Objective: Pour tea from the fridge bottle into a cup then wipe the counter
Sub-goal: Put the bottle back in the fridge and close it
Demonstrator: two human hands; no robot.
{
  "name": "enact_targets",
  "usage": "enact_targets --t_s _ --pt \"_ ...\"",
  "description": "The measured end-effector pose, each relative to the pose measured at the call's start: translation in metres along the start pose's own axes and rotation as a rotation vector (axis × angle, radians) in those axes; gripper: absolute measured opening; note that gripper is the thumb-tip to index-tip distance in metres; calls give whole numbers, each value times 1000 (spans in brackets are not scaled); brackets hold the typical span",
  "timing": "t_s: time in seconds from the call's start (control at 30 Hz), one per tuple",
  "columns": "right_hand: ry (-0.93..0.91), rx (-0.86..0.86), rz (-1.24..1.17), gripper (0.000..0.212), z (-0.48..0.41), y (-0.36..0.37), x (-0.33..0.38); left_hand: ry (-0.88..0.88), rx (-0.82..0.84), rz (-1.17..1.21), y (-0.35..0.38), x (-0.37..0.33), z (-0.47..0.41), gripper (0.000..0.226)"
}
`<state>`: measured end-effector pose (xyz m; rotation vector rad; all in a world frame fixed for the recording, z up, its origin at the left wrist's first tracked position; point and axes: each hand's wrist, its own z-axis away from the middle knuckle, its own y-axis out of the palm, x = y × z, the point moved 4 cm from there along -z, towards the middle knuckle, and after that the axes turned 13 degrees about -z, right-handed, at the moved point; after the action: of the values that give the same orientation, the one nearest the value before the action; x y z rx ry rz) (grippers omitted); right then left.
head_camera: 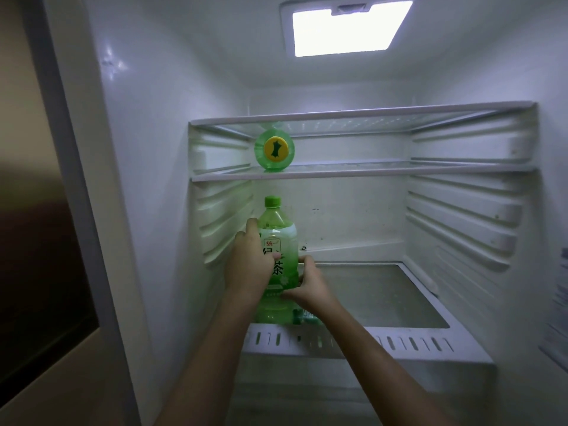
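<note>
A tall green tea bottle (278, 229) with a green cap stands upright at the left front of the fridge's lower glass shelf (399, 299). My left hand (249, 265) wraps around its left side over the label. My right hand (310, 287) holds its lower right side. Both forearms reach in from the bottom of the view. The bottle's lower half is partly hidden by my hands. No cup, cloth or counter is in view.
A second green bottle (274, 152) lies on its side on the middle shelf (368, 172), its cap facing me. Another glass shelf (368, 116) is above it. The fridge light (347, 29) glows overhead. The fridge's left wall (138, 179) is close beside the bottle.
</note>
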<state>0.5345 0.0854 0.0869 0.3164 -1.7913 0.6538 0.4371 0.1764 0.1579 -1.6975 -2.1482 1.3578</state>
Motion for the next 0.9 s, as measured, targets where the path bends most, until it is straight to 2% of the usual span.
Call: enact_targets --t_s 0.13,0.23,0.4,0.57,0.73,0.9 --pt "7 -12 23 75 -5 0 -2 -1 26 -6 2 -2 -3 64" --pt "26 -49 82 71 -2 1 -2 -12 38 -29 0 0 2 57" --pt "35 -141 224 66 15 -7 0 -9 32 -184 -16 -2 23 53" --pt "41 -173 248 66 52 -17 3 28 124 -237 -37 0 50 51" --pt "49 -219 314 64 110 -25 17 160 148 -202 -63 -2 91 54" --pt "-92 -267 419 64 183 -23 38 290 113 -181 -93 -2 148 57"
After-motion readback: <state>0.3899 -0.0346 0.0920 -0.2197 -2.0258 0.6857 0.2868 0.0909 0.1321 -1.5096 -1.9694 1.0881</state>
